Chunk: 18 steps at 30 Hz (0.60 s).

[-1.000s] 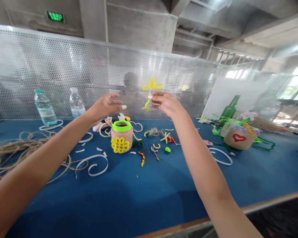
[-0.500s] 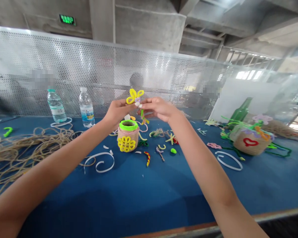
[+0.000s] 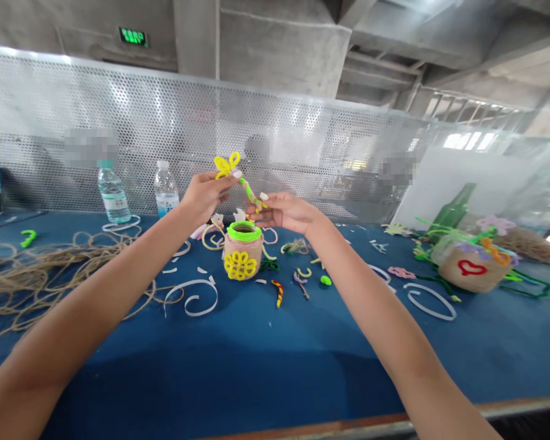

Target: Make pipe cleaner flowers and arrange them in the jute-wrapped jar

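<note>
Head cam: left hand (image 3: 206, 194) has the yellow pipe-cleaner flower (image 3: 230, 168) pinched by its top, right hand (image 3: 282, 211) loosely half-open at the stem's lower end, all just above the green-rimmed jar (image 3: 242, 255).

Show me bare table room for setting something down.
The blue table is largely bare from the red-and-yellow twist to its near edge, and before the heart jar. It's crowded around the yellow-flowered jar and under the tangled twine.
</note>
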{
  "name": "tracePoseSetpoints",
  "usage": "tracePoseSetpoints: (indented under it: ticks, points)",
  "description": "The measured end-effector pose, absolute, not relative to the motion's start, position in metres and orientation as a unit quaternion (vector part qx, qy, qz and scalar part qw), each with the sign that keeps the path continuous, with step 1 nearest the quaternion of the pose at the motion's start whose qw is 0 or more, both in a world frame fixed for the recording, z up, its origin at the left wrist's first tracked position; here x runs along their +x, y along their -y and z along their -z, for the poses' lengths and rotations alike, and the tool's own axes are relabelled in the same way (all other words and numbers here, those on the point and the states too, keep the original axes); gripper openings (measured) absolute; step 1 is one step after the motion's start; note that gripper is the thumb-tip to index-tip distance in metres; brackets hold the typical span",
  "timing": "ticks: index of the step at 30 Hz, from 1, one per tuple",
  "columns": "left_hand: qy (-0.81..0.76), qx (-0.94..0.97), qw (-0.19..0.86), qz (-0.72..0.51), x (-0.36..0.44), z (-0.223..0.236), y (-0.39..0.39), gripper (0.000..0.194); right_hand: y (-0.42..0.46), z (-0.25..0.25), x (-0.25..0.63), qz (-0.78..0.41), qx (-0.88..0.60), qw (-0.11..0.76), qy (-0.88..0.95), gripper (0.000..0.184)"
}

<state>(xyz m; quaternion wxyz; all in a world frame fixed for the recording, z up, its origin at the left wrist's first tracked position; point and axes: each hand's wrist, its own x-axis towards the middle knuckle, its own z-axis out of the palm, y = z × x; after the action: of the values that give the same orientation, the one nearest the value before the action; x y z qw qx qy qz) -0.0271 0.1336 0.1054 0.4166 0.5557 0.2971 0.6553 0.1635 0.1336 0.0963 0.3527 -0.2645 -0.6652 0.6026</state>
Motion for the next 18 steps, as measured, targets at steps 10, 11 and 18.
tracePoseSetpoints:
  ticks: [10,11,18]
  points:
    - [-0.293,0.58,0.375,-0.661,-0.031,-0.106,-0.136,0.009,-0.142,-0.086,0.154,-0.631,-0.266,0.344,0.642,0.009]
    - [-0.294,0.58,0.373,-0.662,-0.031,-0.106,-0.136,0.009,-0.143,-0.085,0.153,-0.632,-0.267,0.344,0.641,0.009]
    - [-0.295,0.576,0.377,-0.663,-0.031,-0.106,-0.137,0.009,-0.143,-0.086,0.15,-0.621,-0.296,0.362,0.629,0.009]
